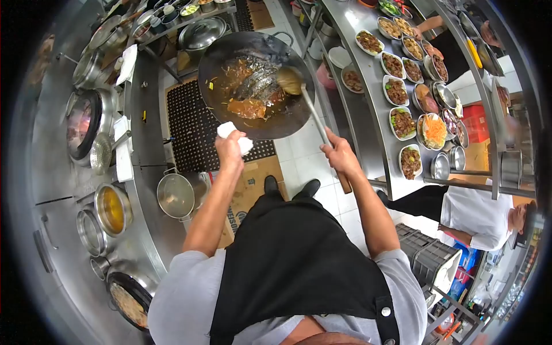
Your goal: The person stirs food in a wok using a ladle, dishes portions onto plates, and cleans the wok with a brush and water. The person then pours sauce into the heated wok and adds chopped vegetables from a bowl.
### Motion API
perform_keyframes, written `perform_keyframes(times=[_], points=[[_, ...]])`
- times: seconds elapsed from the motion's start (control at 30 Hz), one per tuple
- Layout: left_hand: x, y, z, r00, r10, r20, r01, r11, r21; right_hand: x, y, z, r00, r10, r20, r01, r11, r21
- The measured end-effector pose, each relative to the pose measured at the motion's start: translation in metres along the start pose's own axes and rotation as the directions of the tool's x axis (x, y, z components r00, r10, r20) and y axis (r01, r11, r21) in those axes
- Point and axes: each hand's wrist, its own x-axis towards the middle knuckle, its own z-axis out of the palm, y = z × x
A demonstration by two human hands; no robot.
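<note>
And here in the aisle, the wok (298, 114) sits out in front of the cook, over the dark floor mat (184, 115), between the benches. The left hand (230, 150) is at its near rim, fingers curled tight round a folded white cloth (246, 146). The right hand (339, 154) is wrapped firmly about the handle of the ladle (315, 116), and the ladle's bowl is down inside the wok, on the right.

So how far along are we? Well on, I'd judge! The food is in, the brown sauce is in, and everything glistens: a browned piece (247, 108) lies nearest the cook, and a dark, shiny mass (256, 89) spreads behind it, too blurred by gloss to name. Raw or done through? Can't tell from here. How much the ladle carries, can't tell either.

What's left: the wok's contents are all that remains here, plenty of it, not yet in any dish I can spot beside it. Over on the steel bench (366, 75), a row of white dishes (395, 92) stands filled, though whether any came from this wok, nothing here shows.
</note>
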Motion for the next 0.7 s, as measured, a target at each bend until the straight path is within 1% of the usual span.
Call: perform_keyframes(times=[0.03, 0.07, 0.1, 0.13, 0.17, 0.2, 0.23, 0.3, 0.33, 0.37, 0.4, 0.43, 0.47, 0.5, 0.53, 0.57, 0.63, 0.67, 0.7], points=[[0.001, -0.011, 0.007, 0.997, 0.042, -0.059, -0.044, 0.999, -0.023, 0.003, 0.002, 0.010, 1.000, -0.008, 0.008, 0.008, 1.000, 0.003], [-0.001, -0.023, 0.015, 0.993, 0.087, -0.078, -0.087, 0.996, 0.006, 0.003, 0.003, 0.023, 0.995, 0.099, 0.025, -0.102, 0.985, 0.137], [-0.004, -0.032, 0.025, 0.987, 0.131, -0.096, -0.129, 0.991, 0.036, 0.002, 0.005, 0.039, 0.977, 0.205, 0.059, -0.213, 0.940, 0.266], [-0.008, -0.039, 0.034, 0.981, 0.166, -0.100, -0.158, 0.984, 0.076, 0.003, 0.011, 0.062, 0.950, 0.249, 0.190, -0.307, 0.863, 0.402], [-0.008, -0.042, 0.040, 0.974, 0.202, -0.105, -0.190, 0.975, 0.113, -0.008, -0.005, 0.077, 0.909, 0.288, 0.302, -0.408, 0.766, 0.496], [0.005, -0.061, 0.034, 0.962, 0.248, -0.114, -0.219, 0.951, 0.218, -0.021, -0.034, 0.079, 0.871, 0.185, 0.455, -0.462, 0.625, 0.629], [0.007, -0.060, 0.031, 0.958, 0.259, -0.125, -0.228, 0.948, 0.224, -0.027, -0.045, 0.086, 0.833, 0.070, 0.550, -0.518, 0.449, 0.728], [0.009, -0.054, 0.019, 0.973, 0.205, -0.104, -0.178, 0.959, 0.222, -0.028, -0.047, 0.078, 0.756, -0.052, 0.653, -0.642, 0.140, 0.754], [0.010, -0.046, 0.011, 0.981, 0.158, -0.114, -0.140, 0.978, 0.154, -0.029, -0.040, 0.069, 0.751, -0.065, 0.657, -0.646, 0.139, 0.751], [0.006, -0.037, 0.000, 0.992, 0.059, -0.109, -0.045, 0.991, 0.129, -0.032, -0.027, 0.055, 0.716, -0.158, 0.680, -0.684, 0.035, 0.729], [-0.006, -0.021, -0.009, 0.993, -0.054, -0.106, 0.070, 0.985, 0.160, -0.035, -0.017, 0.043, 0.692, -0.245, 0.679, -0.711, -0.070, 0.700], [-0.013, -0.018, -0.022, 0.980, -0.163, -0.113, 0.176, 0.978, 0.111, -0.040, -0.008, 0.030, 0.719, -0.231, 0.656, -0.687, -0.090, 0.721], [-0.031, -0.009, -0.026, 0.959, -0.275, -0.072, 0.279, 0.959, 0.055, -0.052, 0.006, 0.012, 0.727, -0.257, 0.637, -0.671, -0.069, 0.738], [-0.048, -0.012, -0.026, 0.948, -0.317, -0.037, 0.316, 0.948, -0.045, -0.066, 0.021, -0.010, 0.745, -0.272, 0.610, -0.643, -0.049, 0.764], [-0.060, -0.020, -0.034, 0.921, -0.390, 0.001, 0.390, 0.921, -0.014, -0.080, 0.032, -0.035, 0.774, -0.220, 0.593, -0.614, -0.033, 0.789], [-0.068, -0.033, -0.041, 0.904, -0.427, 0.021, 0.427, 0.903, -0.041, -0.096, 0.042, -0.059, 0.819, -0.177, 0.546, -0.563, -0.059, 0.825], [-0.106, -0.020, -0.009, 0.885, -0.462, 0.049, 0.464, 0.885, -0.040, -0.131, 0.055, -0.102, 0.907, -0.104, 0.409, -0.401, 0.088, 0.912], [-0.116, -0.023, 0.002, 0.878, -0.470, 0.092, 0.475, 0.880, -0.033, -0.147, 0.060, -0.124, 0.943, -0.085, 0.322, -0.316, 0.077, 0.946], [-0.123, -0.027, 0.013, 0.872, -0.472, 0.127, 0.479, 0.877, -0.031, -0.160, 0.071, -0.146, 0.971, -0.058, 0.230, -0.218, 0.167, 0.962]])
